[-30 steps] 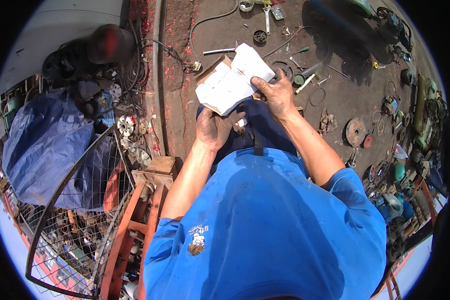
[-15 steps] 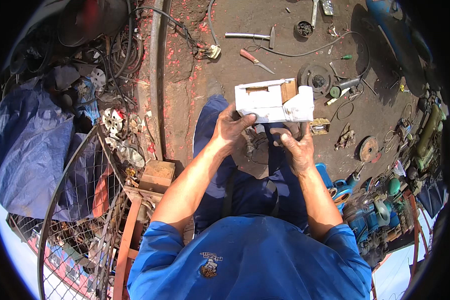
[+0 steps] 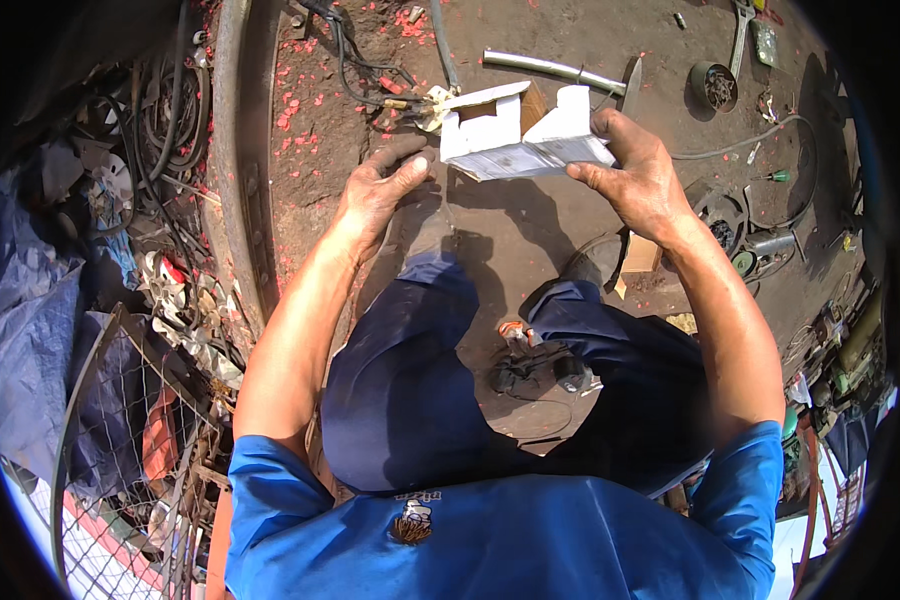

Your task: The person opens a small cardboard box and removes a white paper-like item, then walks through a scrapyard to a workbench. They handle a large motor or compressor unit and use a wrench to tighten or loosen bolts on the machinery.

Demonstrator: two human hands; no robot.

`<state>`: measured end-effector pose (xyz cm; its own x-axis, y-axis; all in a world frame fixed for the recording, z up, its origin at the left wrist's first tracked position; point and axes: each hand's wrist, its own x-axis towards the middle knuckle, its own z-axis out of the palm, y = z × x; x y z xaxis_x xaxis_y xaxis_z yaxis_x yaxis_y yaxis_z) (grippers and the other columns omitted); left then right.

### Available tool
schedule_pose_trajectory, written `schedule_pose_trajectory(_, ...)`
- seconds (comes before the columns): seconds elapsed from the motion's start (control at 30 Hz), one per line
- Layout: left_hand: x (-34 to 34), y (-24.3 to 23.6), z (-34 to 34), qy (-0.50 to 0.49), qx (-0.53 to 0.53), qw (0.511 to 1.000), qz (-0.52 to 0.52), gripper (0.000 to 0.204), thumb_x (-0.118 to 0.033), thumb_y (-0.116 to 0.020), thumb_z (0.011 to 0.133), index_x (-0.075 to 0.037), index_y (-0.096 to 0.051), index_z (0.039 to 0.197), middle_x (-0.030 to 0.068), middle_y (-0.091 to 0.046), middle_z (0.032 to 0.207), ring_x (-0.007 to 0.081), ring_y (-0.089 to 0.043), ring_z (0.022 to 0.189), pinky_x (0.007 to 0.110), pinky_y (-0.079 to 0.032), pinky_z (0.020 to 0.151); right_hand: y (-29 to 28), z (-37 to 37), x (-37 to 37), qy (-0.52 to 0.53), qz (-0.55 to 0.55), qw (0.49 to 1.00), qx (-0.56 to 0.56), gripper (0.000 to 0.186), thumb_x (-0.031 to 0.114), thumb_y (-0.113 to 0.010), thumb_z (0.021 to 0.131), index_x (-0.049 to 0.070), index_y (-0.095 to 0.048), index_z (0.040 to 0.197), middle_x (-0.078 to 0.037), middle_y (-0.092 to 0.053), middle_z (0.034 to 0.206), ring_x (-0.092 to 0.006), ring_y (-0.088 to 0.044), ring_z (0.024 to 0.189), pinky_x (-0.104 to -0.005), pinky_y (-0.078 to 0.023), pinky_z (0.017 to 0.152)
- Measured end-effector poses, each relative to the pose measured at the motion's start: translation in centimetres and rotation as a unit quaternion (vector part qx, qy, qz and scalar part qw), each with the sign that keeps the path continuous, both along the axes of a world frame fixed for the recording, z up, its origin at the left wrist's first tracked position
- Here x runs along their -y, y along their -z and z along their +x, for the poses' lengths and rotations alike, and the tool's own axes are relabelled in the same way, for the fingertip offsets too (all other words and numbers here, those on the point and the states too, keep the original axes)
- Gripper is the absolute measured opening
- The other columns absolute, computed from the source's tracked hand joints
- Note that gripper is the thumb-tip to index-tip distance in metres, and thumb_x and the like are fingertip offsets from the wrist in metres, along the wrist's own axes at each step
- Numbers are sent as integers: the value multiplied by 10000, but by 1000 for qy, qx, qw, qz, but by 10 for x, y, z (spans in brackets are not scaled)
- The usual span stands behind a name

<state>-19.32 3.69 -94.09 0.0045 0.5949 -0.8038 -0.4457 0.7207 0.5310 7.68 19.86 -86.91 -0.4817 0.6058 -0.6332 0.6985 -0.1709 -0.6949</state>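
Observation:
A white cardboard box (image 3: 500,150), its flaps open to show brown inside, is held tilted above the dirty ground. My right hand (image 3: 630,175) grips its right end, thumb below and fingers curled at the side. My left hand (image 3: 385,185) is off the box's left end, just beside it, with fingers loosely bent and apart, holding nothing. Just beyond the box lie a hammer (image 3: 560,69) with a silver handle and some cables with a pale fitting (image 3: 432,105).
An adjustable wrench (image 3: 740,42) and a tin of small parts (image 3: 715,88) lie at upper right, with green-handled screwdriver (image 3: 780,176) below. A metal rail (image 3: 232,160) runs along the left, beside coiled hoses, scrap, blue tarp (image 3: 20,340) and wire-mesh panel (image 3: 110,460). My bent legs are below.
The box has risen in the picture, away from my body, and tilted. My left hand has let go of it and sits left of it. My legs show more, bent and spread.

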Motion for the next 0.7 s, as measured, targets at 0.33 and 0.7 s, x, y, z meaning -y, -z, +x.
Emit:
schedule_pose_trajectory(0.33,-46,136,-6,-205,-192,959,-28,207,-183,-690,914,-44,-622,1051,39,-650,844,117,-589,647,270,-488,551,102,10,-61,-50,89,995,-11,279,70,-718,839,0,-596,1080,-101,-675,889,-152,-644,791,-327,-519,734)
schedule_pose_trajectory(0.7,-26,141,-17,-246,-180,950,62,115,28,-526,914,5,-603,996,120,-680,936,188,-674,795,307,-584,737,124,13,-67,-40,43,994,-95,306,46,-726,791,22,-604,1071,-53,-654,883,-120,-616,817,-302,-526,676)
